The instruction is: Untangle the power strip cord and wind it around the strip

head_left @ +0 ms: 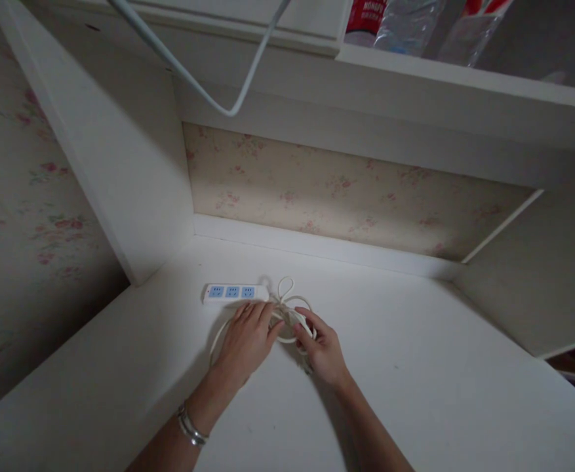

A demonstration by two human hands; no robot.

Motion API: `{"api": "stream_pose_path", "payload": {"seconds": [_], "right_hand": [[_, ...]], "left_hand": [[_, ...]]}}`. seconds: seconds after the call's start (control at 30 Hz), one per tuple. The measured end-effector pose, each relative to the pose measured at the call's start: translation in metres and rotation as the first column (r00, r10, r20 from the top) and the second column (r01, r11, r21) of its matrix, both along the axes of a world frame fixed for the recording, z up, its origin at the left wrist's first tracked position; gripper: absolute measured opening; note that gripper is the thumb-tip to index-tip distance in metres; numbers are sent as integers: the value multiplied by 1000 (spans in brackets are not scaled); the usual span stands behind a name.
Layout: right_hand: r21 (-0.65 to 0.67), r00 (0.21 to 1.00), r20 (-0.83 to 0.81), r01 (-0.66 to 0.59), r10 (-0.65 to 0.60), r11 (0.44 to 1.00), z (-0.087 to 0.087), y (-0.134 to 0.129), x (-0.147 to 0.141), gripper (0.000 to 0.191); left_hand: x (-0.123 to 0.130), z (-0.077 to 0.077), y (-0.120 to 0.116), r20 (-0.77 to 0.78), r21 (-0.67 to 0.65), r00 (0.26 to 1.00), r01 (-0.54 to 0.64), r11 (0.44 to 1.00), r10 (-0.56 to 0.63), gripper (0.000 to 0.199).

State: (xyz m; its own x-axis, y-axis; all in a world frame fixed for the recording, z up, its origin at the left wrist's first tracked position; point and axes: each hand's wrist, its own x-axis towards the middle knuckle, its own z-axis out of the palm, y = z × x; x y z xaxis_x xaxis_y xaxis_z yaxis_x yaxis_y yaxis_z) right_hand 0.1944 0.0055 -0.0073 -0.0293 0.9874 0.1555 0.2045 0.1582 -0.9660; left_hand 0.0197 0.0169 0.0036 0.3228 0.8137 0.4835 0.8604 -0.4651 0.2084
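A white power strip [232, 294] with blue socket faces lies flat on the white desktop. Its white cord [286, 286] is gathered in loose loops at the strip's right end. My left hand [250, 337], with a silver bracelet on the wrist, is closed over the left part of the coil, just below the strip. On the coil's right side, my right hand [322, 347] pinches a white piece of the cord between thumb and fingers, possibly its plug. The fingers of both hands partly hide the coil.
A white side panel [120, 144] rises at the left, and floral wallpaper [317, 190] covers the back. Overhead is a shelf [454, 78] with plastic bottles [408, 26]. A pale bent rod or cable [231, 110] hangs down in front of it.
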Motion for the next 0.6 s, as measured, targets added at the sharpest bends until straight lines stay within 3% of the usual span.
{"api": "stream_pose_path", "payload": {"seconds": [0.17,0.3,0.43,0.6], "right_hand": [[51,997,19,80,-81,996,-3,3,2,46],[-12,973,-70,220,-221,975,-3,9,9,50],[-15,952,-143,273,-272,962,0,13,10,45],[9,962,-45,270,-269,963,0,10,9,47]], "left_hand": [[-8,8,-6,22,-94,1000,-15,995,17,25],[-10,9,-10,81,-184,995,-34,982,50,28],[-8,6,-11,137,-176,984,-88,980,113,28],[-12,0,-5,273,-148,941,-163,976,198,32]]}}
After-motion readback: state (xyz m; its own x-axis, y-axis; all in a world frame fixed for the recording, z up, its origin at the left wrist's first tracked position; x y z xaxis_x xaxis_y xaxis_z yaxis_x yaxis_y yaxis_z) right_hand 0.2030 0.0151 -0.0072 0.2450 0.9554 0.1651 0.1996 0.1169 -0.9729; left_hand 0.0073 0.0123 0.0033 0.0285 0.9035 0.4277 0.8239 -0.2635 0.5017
